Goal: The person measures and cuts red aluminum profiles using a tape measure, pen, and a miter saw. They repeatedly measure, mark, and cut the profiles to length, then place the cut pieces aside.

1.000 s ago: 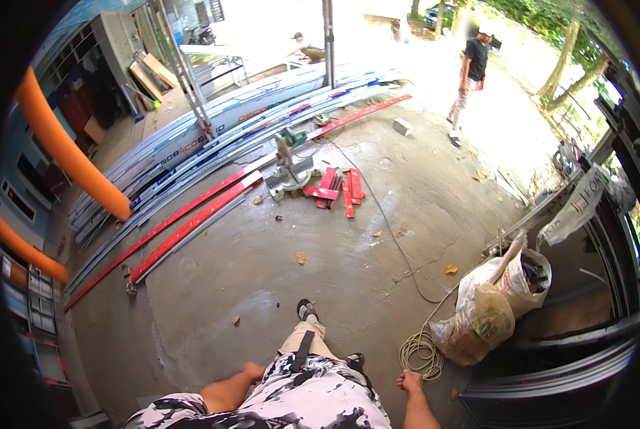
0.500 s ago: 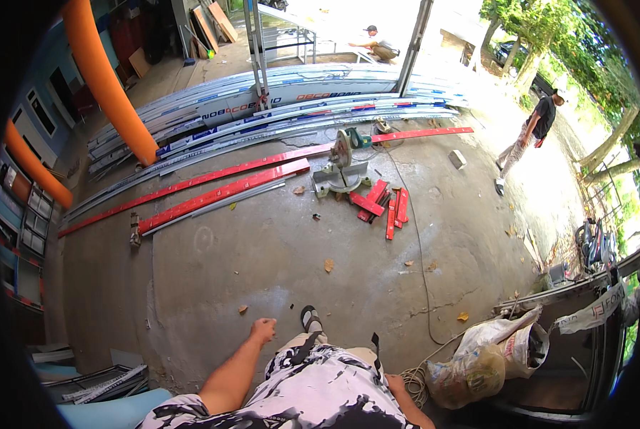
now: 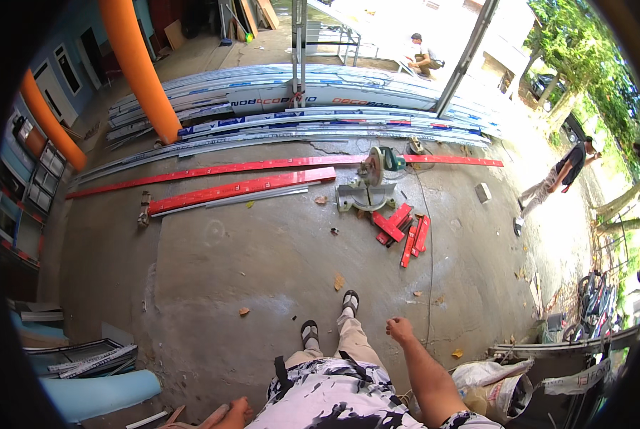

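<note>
Swinging free, the right hand (image 3: 400, 329) is curled shut on nothing above the concrete floor (image 3: 262, 272); the left hand (image 3: 235, 412), low at the near edge, hangs empty, fingers loosely together. Beyond stand one miter saw (image 3: 368, 187), two long red strips (image 3: 242, 187) and several short red offcuts (image 3: 404, 230). One whitish sack (image 3: 493, 386) sits near right.

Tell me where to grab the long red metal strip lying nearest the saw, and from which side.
Grip the long red metal strip near its middle, coming down from above on the bare concrete floor side. It lies flat and is very long, so an end hold would probably let it sag and swing. Its right end sits close to the green-and-grey mitre saw, so that end is crowded.
</note>
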`<state>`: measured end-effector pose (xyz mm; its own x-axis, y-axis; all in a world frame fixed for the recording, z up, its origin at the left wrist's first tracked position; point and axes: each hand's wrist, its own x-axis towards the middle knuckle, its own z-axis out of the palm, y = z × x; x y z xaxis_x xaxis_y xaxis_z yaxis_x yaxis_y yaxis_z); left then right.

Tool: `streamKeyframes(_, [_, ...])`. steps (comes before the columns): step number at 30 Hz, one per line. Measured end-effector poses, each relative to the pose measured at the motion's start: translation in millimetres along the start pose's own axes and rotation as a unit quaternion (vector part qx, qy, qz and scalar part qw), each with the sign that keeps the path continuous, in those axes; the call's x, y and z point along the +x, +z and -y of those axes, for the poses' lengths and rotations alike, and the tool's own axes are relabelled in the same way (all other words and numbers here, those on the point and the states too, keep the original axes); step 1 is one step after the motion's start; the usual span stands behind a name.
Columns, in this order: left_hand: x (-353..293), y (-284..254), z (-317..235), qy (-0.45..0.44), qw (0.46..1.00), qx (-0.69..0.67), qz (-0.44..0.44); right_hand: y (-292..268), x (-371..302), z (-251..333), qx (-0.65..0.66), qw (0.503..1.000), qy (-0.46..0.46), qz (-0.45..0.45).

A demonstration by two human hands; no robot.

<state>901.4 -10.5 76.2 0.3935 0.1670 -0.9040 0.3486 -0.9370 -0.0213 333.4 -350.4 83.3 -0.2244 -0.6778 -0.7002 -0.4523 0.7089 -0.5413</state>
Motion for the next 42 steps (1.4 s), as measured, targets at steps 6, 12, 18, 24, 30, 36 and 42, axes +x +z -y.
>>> streamKeyframes(6, [-41, 69, 1, 0.005, 0.997, -0.061, 0.043, 28, 57, 39, -0.014, 0.996, -0.018, 0.090])
streamKeyframes(12, [-91, 174, -133, 0.176, 0.970, -0.157, 0.063, -15, 124, 17, -0.112, 0.987, 0.049, 0.101])
streamKeyframes(18, [-129, 197, -212, 0.358, 0.923, -0.143, -0.019, -94, 194, 49, -0.136, 0.988, 0.025, 0.068])
streamKeyframes(24, [-131, 190, -192, 0.168, 0.980, -0.085, -0.058, -111, 238, 101, -0.002, 0.997, 0.006, 0.079])
streamKeyframes(30, [-90, 200, -150, 0.046, 0.998, -0.023, -0.037, -75, 225, 125, -0.048, 0.989, 0.047, 0.133])
streamKeyframes(36, [-86, 218, -189, 0.127, 0.983, -0.121, -0.045, -37, 174, 183, -0.158, 0.973, 0.031, 0.164])
streamKeyframes(42, [-80, 219, -242, 0.188, 0.956, -0.214, -0.063, -5, 210, 261, -0.209, 0.960, -0.004, 0.189])
